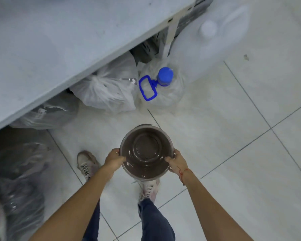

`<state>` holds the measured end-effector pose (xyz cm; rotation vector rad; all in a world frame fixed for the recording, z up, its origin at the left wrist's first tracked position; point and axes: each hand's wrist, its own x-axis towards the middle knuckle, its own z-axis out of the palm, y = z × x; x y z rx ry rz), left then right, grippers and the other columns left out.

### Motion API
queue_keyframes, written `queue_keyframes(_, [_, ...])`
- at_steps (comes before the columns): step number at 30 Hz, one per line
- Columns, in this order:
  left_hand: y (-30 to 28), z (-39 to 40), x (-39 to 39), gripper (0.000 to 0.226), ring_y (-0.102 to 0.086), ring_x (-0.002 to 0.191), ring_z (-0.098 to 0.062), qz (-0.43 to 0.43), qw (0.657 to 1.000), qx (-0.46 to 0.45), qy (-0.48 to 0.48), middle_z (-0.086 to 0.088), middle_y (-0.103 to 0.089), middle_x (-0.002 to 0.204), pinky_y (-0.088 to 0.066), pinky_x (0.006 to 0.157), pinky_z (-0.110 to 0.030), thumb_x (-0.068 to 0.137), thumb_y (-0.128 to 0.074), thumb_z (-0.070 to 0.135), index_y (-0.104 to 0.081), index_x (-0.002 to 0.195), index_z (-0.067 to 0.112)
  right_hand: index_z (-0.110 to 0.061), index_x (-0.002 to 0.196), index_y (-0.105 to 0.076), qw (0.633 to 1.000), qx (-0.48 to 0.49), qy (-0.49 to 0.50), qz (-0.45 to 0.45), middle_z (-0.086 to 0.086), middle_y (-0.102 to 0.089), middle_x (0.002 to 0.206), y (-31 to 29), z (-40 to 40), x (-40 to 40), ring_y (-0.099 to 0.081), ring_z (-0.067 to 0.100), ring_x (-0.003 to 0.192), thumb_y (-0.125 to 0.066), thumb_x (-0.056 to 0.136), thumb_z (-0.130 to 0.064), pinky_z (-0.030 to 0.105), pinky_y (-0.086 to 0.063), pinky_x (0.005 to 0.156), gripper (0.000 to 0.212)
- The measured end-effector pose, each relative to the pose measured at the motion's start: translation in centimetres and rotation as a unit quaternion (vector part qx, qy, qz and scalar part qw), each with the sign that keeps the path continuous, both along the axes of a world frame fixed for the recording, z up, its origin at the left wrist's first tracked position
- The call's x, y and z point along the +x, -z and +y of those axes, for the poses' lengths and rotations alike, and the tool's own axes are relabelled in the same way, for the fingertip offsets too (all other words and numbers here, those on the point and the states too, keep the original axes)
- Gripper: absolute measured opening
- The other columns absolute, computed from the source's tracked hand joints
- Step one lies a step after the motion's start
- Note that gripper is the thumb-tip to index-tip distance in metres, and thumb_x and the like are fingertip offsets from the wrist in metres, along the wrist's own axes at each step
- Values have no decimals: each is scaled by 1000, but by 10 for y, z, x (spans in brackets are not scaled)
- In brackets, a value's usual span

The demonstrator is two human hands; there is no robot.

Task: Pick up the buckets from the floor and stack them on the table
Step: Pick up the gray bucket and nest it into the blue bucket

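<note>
Two-hand grip: left hand [114, 158] and right hand [176, 161] have fingers closed on opposite sides of the rim, keeping the load level.
Bucket [146, 152]: brown, mouth up, lower centre of frame, apparently held clear of the floor [233, 136].
Worktop [59, 40]: upper left, the likely destination.
Obstructions: plastic bags [104, 91] and water bottle [161, 86] beneath the worktop edge.

Upper centre of the frame, a clear plastic water jug with a blue cap and blue carry handle [161, 86] stands on the pale grey tiled floor [233, 136]. Just right of it, top right, sits a big translucent white plastic canister [210, 44]. Left of the jug, a knotted white plastic bag [104, 93] bulges out, with a clear plastic bag [45, 113] beside it. Lower left, more clear plastic wrapping over dark contents [19, 180] fills the corner, blurred.
</note>
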<state>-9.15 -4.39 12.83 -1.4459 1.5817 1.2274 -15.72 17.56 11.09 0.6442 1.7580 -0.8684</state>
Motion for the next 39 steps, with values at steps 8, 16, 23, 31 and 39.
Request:
queue_keyframes(8, [-242,-39,-5,27,-60,91,-23,102,995,8,13,-8,-64,99,-48,81,-34,87,-59,18,-60,113,10,-13,132,-48,992,-43,-16,116,12,-64,115,-243,-16,-23,-63,32,108,-61,84,-17,49,-50,98,49])
queue_keyframes(16, [-448,-107,32,31,-66,105,-23,235,972,3,-12,-13,-70,117,-48,101,-39,91,-55,22,-62,117,8,-17,104,-62,960,-137,-72,234,8,-69,91,-453,-66,-41,-66,26,74,-62,87,-14,23,-59,59,17])
queue_keyframes(23, [-571,-196,66,23,-61,111,-14,349,932,-79,-50,-2,-72,112,-43,97,-38,89,-57,36,-69,92,16,-13,91,-69,894,-220,-175,349,5,-74,74,-579,-178,-72,-64,17,52,-67,85,-12,23,-58,48,6])
queue_keyframes(31, [-645,-323,73,10,-64,72,-4,550,802,-131,-191,10,-69,92,-50,55,-24,82,-63,45,-63,85,36,-16,81,-73,819,-323,-168,444,-6,-66,44,-655,-345,-82,-57,6,35,-59,87,-2,24,-55,40,20])
queue_keyframes(39, [-623,-422,41,34,-71,65,-10,541,779,-120,-294,-2,-78,82,-55,57,-22,88,-59,41,-72,103,13,-3,92,-73,779,-281,-159,538,7,-69,67,-637,-479,-110,-65,10,59,-64,83,-7,28,-60,67,13])
